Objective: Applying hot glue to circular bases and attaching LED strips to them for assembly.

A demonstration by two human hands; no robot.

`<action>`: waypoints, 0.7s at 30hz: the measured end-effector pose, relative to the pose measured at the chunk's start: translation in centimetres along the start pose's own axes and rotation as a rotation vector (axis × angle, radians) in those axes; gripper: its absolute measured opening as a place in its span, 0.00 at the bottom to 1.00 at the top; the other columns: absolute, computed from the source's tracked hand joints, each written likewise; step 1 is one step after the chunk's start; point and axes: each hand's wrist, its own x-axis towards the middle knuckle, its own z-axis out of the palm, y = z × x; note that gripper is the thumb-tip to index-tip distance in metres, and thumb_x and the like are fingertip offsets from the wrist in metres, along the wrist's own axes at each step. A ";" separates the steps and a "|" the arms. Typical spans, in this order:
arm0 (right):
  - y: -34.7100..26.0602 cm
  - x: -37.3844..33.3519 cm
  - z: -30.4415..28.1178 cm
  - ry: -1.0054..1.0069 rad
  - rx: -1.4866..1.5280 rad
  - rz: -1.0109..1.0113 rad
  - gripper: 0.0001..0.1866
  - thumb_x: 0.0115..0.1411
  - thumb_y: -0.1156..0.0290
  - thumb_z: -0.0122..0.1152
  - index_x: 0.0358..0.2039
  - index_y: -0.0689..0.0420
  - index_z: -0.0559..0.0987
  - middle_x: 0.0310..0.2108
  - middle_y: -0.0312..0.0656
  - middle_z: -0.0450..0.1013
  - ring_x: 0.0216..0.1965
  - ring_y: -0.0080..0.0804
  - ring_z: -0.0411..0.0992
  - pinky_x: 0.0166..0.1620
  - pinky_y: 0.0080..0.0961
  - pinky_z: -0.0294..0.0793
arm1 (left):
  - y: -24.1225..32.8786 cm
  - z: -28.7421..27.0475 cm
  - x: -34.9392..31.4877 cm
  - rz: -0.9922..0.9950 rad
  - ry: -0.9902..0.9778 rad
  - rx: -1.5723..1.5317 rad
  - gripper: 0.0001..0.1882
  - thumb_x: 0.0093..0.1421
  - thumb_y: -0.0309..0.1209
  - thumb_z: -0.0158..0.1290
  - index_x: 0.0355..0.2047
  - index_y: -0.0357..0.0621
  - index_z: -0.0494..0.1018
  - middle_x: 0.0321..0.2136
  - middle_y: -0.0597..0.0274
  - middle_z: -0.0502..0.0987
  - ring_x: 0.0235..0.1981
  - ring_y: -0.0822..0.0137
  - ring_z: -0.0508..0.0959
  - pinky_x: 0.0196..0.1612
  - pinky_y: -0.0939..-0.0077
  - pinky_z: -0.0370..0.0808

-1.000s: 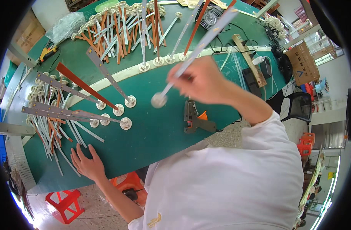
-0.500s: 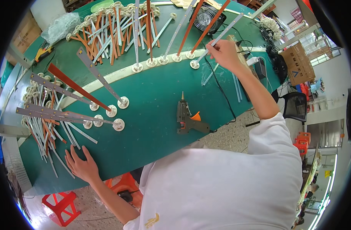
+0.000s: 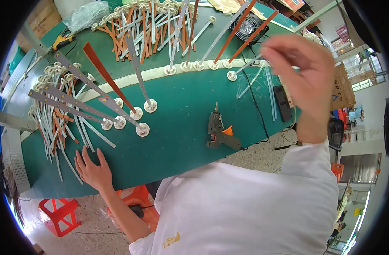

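Note:
My left hand (image 3: 94,172) lies flat on the green table, fingers spread, beside loose white and orange strips (image 3: 58,140). Raised above the table's right part, my right hand (image 3: 305,70) is smeared by motion with its fingers bent. I cannot make out whether anything is in them. Behind its fingertips leans a white LED strip (image 3: 248,64) on a round white base (image 3: 231,75); its upper end is hidden by the hand. More strips on round bases stand in a row along the pale table edging, and another group (image 3: 142,129) stands at left. A hot glue gun (image 3: 220,134) lies mid-table.
A heap of strips with bases (image 3: 147,32) lies at the back, near a black fan (image 3: 248,29) and a clear plastic bag (image 3: 86,16). Clear glue sticks (image 3: 271,93) and a black cable (image 3: 253,100) lie at right. A red stool (image 3: 60,216) stands on the floor.
My right hand has let go of the rightmost upright strip and risen away to the right. My left hand stays on the table. The whole view has shifted a little.

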 end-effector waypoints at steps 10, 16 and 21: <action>-3.7 8.6 8.9 -0.273 0.522 -0.161 0.10 0.59 0.71 0.69 0.37 0.65 0.84 0.33 0.43 0.82 0.32 0.24 0.79 0.38 0.20 0.78 | 0.3 0.1 -0.2 0.003 0.012 -0.036 0.27 0.64 0.51 0.54 0.61 0.56 0.71 0.65 0.56 0.68 0.68 0.52 0.62 0.61 0.47 0.65; -3.8 10.9 8.6 -0.205 0.328 0.024 0.07 0.61 0.75 0.65 0.34 0.67 0.84 0.25 0.41 0.81 0.27 0.18 0.78 0.32 0.17 0.74 | 0.6 -0.1 0.0 -0.040 -0.006 -0.055 0.27 0.63 0.49 0.56 0.59 0.55 0.73 0.65 0.56 0.67 0.69 0.52 0.62 0.63 0.49 0.63; -3.7 11.6 9.5 -0.148 0.348 0.155 0.06 0.62 0.76 0.62 0.32 0.67 0.82 0.23 0.43 0.81 0.24 0.23 0.79 0.30 0.19 0.75 | 0.3 0.2 0.0 -0.030 -0.001 -0.048 0.27 0.64 0.50 0.55 0.60 0.56 0.72 0.65 0.56 0.67 0.68 0.52 0.62 0.62 0.48 0.64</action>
